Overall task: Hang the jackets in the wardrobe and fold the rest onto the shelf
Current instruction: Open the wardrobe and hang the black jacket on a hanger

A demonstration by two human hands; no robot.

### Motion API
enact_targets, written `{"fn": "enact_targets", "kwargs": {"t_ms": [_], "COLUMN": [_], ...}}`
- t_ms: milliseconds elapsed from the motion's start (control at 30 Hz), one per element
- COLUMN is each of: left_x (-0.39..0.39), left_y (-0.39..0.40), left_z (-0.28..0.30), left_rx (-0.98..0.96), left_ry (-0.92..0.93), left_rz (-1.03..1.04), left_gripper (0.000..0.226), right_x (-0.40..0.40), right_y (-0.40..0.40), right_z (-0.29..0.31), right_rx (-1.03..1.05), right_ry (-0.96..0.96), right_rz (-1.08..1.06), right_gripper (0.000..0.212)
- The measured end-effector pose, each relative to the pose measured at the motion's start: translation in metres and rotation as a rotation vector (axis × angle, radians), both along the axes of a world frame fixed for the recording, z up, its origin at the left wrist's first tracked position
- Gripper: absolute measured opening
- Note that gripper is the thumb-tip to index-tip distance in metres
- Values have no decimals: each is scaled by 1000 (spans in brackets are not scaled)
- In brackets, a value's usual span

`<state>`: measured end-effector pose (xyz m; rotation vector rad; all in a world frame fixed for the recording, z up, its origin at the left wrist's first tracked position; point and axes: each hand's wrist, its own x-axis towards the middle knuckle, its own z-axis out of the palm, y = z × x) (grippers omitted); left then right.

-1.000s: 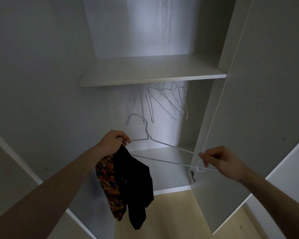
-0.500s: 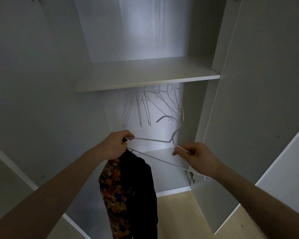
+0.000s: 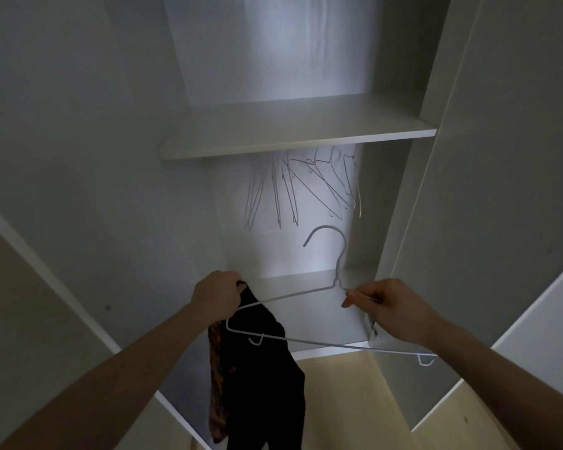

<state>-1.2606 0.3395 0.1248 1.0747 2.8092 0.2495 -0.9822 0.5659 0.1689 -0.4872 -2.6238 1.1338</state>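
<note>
- Dark, limp fabric jacket [image 3: 264, 378] with a patterned orange lining [image 3: 216, 381] hangs bunched from the left hand [image 3: 216, 295], whose fingers are clenched round its top edge; the garment drops straight below those fingers, in front of the open white wardrobe [image 3: 95, 157].
- Thin white wire hanger [image 3: 306, 342] spans both hands: its left shoulder wire passes by the left fingers, which seem to trap it along with the cloth, though the head view does not settle that; the right hand [image 3: 390, 308] pinches the wire just beside the neck, between thumb and fingertips [image 3: 350, 300].
- The hook stands upright above the right fingers, and the hanger's far right corner juts out beyond and below that hand.
- Judgement: the step in hand is threading the hanger into the jacket. It would go best with the right fingers keeping a firm pinch near the neck while the left fingers open out the collar and feed one hanger shoulder into a sleeve opening.
- Risk, as judged: bunched cloth could slide off thin wire, so the collar wants centring under the hook before letting go.
- Above and beyond both hands, a row of bare wire hangers [image 3: 299, 190] dangles under the white shelf [image 3: 293, 131], marking where the rail lies, itself hidden.
</note>
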Motion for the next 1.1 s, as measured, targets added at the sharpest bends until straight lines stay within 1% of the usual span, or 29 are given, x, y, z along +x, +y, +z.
{"fn": "enact_targets", "kwargs": {"t_ms": [67,167,300,400,533,700,767,867,1000,1100], "left_x": [7,10,8,8,3,-1,2,14,34,54], "left_y": [-1,-7,-14,-11,-10,-10,-5,7,25,39], "left_z": [5,13,28,40,57,75,78,83,99,115], "left_rx": [158,328,490,544,556,577,588,624,700,778], "left_ry": [-56,-76,-74,-72,-57,-76,-86,-113,-171,-225], "left_rz": [-4,-30,-76,-108,-110,-106,-118,-127,-146,-182], "left_gripper": [33,32,23,21,23,24,24,24,22,24], "right_x": [1,5,12,12,11,12,9,0,-14,-27], "right_y": [-1,2,10,11,14,15,6,-5,-19,-33], "right_z": [0,3,15,23,37,50,49,39,19,11], "right_rx": [28,56,83,110,132,137,145,141,135,94], "right_ry": [24,80,150,173,236,290,268,214,156,114], "right_rz": [-30,-87,-130,-135,-189,-209,-189,-142,-99,-57], "right_gripper": [38,28,31,29,21,22,19,28,29,34]}}
